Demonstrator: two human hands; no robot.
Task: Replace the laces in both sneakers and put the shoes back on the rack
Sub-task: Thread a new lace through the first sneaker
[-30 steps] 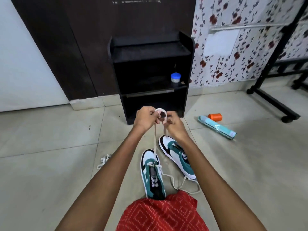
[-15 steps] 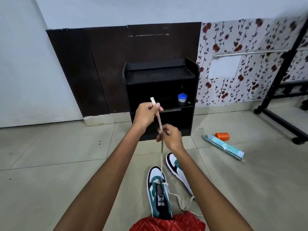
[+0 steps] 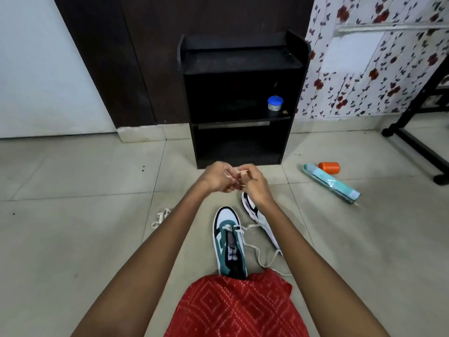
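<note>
Two white, black and teal sneakers lie on the tiled floor in front of me. The near sneaker (image 3: 229, 242) points away from me and has a white lace (image 3: 255, 249) threaded through its lowest eyelets, with the slack trailing to the right. The second sneaker (image 3: 260, 215) lies beyond it, partly hidden by my right forearm. My left hand (image 3: 218, 177) and my right hand (image 3: 254, 182) meet above the sneakers, and both pinch the lace's end between their fingertips. The black shoe rack (image 3: 243, 64) stands against the wall straight ahead.
A bundled white lace (image 3: 161, 216) lies on the floor left of my left arm. A teal tube (image 3: 331, 182) and an orange spool (image 3: 329, 167) lie right of the rack. A blue-lidded jar (image 3: 275, 103) sits on the rack's middle shelf. A black metal stand (image 3: 418, 142) is at far right.
My left hand has come down from holding the lace stretched upward, and both hands are now close together at the lace's end. The camera has tilted down.
</note>
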